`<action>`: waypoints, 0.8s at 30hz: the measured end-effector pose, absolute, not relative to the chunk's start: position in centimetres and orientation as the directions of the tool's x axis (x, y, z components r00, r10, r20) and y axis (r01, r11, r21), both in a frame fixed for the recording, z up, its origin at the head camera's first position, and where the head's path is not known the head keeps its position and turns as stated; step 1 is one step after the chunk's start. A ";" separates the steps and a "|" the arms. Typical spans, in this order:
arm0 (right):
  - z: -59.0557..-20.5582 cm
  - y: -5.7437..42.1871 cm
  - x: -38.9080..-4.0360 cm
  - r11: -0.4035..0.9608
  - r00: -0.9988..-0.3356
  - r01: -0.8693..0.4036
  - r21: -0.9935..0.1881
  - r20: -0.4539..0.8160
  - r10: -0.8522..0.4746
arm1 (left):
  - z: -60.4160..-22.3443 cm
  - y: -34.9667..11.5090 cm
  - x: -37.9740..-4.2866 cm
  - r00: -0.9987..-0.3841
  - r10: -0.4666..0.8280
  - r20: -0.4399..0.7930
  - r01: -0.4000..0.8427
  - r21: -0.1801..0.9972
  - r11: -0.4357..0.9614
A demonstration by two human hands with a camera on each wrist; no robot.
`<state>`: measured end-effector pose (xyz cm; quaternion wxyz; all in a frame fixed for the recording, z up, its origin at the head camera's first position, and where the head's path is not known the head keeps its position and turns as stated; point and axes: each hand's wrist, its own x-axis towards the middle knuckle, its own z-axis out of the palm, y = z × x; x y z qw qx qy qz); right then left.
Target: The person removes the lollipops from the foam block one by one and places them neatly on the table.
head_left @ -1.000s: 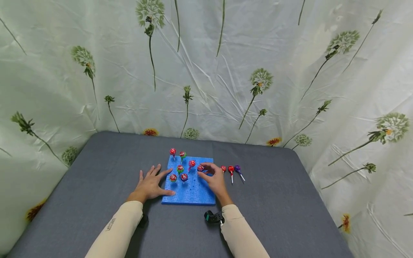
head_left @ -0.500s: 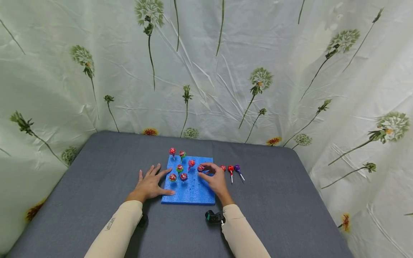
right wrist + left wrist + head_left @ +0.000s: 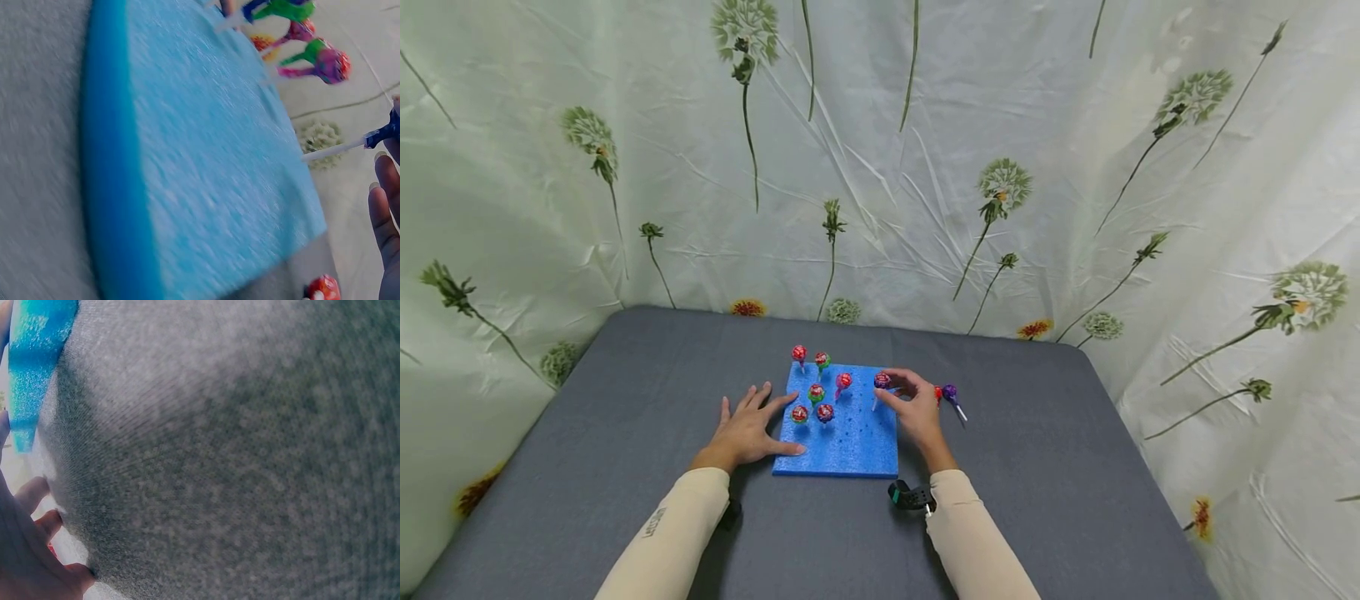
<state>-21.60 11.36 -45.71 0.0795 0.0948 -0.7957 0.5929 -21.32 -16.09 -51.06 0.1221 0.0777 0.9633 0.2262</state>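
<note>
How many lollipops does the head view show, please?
9: six round wrapped lollipops standing in the blue foam board (two far, two midway, two nearer); one dark lollipop in the right hand; one red lollipop and one purple lollipop right of that hand, which may hide more.

Pretty even, soft light in the head view, tbh. The backdrop [image 3: 880, 167] is lit a bit brighter toward the right, with glossy streaks picked up along its creases. Soft shadows are thrown on the desk [image 3: 1037, 467] just inside both sleeves [image 3: 677, 517], toward its near edge. Fine wrapper print is rendered too small to read. Left wrist cam is way dimmer: desk cloth blurred to mush, left hand [image 3: 31, 544] underlit, backdrop washed out behind it. In the right wrist view the foam board [image 3: 212, 156] is smeared, its near edge blurred and bowed; lollipops [image 3: 331, 65] toward its far left corner are left soft.
</note>
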 end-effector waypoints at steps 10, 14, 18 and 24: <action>-45.4 14.2 -22.1 0.261 -0.961 -0.270 -0.927 0.275 -0.018 | -51.0 -16.2 -21.3 -0.956 0.205 -0.211 0.090 0.455 0.886; -45.6 15.2 -22.4 0.256 -0.963 -0.260 -0.931 0.268 -0.005 | -51.0 -16.3 -21.4 -0.958 0.200 -0.207 0.088 0.453 0.887; -45.8 16.3 -22.6 0.265 -0.959 -0.266 -0.927 0.283 0.027 | -51.0 -16.2 -21.4 -0.956 0.202 -0.210 0.087 0.457 0.885; -46.0 18.3 -22.8 0.258 -0.952 -0.255 -0.932 0.289 0.103 | -50.9 -16.0 -21.3 -0.956 0.209 -0.206 0.094 0.459 0.884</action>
